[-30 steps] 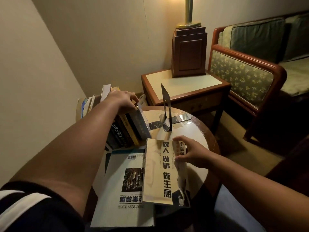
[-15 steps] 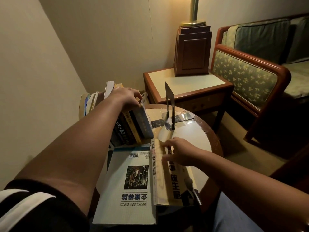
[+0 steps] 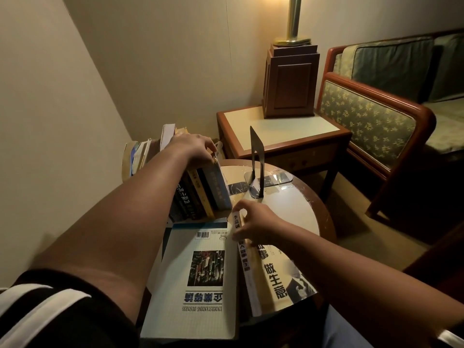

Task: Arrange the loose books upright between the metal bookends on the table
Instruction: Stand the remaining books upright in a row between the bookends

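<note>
A row of upright books [image 3: 200,192] leans on the left side of the round table [image 3: 296,209]. My left hand [image 3: 193,146] grips the tops of those books. A dark metal bookend [image 3: 257,162] stands alone to their right, with a gap between. My right hand [image 3: 253,222] holds the far end of a cream book with large black characters [image 3: 273,270], tilted up on its spine edge. A large pale book titled Understanding Business [image 3: 198,277] lies flat at the near edge. A second bookend is hidden.
Behind the round table stands a square side table [image 3: 283,131] carrying a wooden lamp base [image 3: 291,79]. A wooden-framed sofa [image 3: 376,121] fills the right. A beige wall runs close on the left.
The cream book was lying flat a second ago; my right hand has tipped it up onto its spine edge. My left hand has stayed on the upright books.
</note>
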Motion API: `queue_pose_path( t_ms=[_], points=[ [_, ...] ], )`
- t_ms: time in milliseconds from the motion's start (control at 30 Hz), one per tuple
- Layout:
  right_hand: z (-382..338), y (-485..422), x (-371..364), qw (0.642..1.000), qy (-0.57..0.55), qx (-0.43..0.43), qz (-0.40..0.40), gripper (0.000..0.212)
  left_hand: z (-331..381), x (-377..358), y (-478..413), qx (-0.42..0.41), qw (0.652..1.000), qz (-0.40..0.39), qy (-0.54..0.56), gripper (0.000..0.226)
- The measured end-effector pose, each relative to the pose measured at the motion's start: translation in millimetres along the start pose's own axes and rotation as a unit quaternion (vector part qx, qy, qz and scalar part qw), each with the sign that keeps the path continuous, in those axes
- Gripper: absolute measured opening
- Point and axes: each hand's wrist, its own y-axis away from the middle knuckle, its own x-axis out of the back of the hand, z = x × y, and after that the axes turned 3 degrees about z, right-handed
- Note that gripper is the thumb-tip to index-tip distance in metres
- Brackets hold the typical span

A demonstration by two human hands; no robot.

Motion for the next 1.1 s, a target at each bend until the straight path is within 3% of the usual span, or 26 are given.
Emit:
queue_pose_path(
  t_ms=[300,733,867,933,1100],
  points=[
    [-22,22,52,0.977,0.039,0.121,0.17,0.057,0,0,2,-0.001,1.0,0.004,0.0,0.045],
    [2,33,72,0.871,0.011,0.326,0.368,0.046,0,0,4,0.001,1.0,0.003,0.007,0.047],
    [26,36,58,0.867,0.04,0.314,0.385,0.036,0,0,5,0.005,1.0,0.001,0.004,0.048],
    [31,37,60,0.887,0.033,0.284,0.363,0.032,0,1,5,0.003,1.0,-0.004,0.006,0.048],
    [6,42,89,0.958,0.075,0.188,0.202,0.035,2,2,5,0.0,1.0,-0.003,0.012,0.045]
  ],
)
